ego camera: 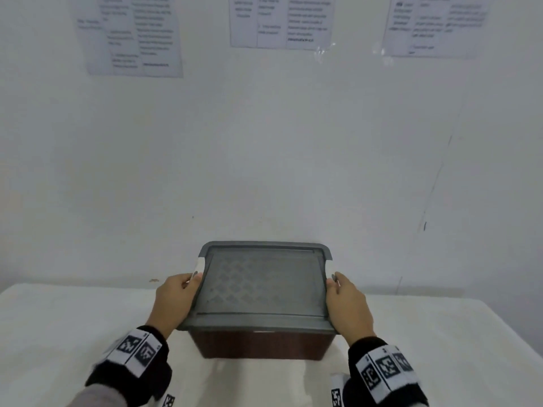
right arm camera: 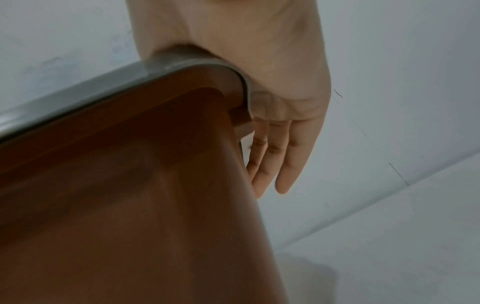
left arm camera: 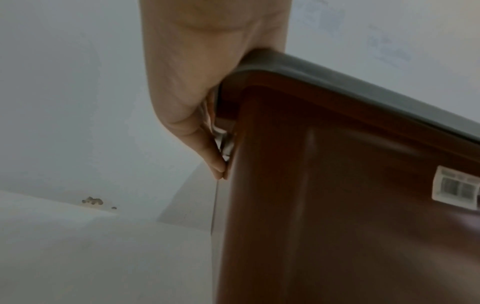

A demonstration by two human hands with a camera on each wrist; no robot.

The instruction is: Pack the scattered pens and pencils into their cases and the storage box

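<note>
We see the box (ego camera: 258, 345), brown-walled with a grey lid (ego camera: 264, 283) on top, standing on the white-covered bench (ego camera: 58, 318) close to the wall (ego camera: 264, 157). Our left hand (ego camera: 176, 301) lies flat against the lid's left edge and our right hand (ego camera: 346, 304) against its right edge, so the box sits between our palms. In the left wrist view the left hand's fingers (left arm camera: 215, 164) run straight down along the box's side below the lid's rim, held together, with something pale and grey between them and the wall of the box that we cannot make out. In the right wrist view the right hand's fingers (right arm camera: 288, 164) are likewise straight and close together, pointing down beside the box's corner, the palm pressed on the lid's rim. A small white label (left arm camera: 457, 190) is stuck on the front of the box. Three printed sheets (ego camera: 282, 22) hang on the wall above. We see no pens or cases outside the box.
</note>
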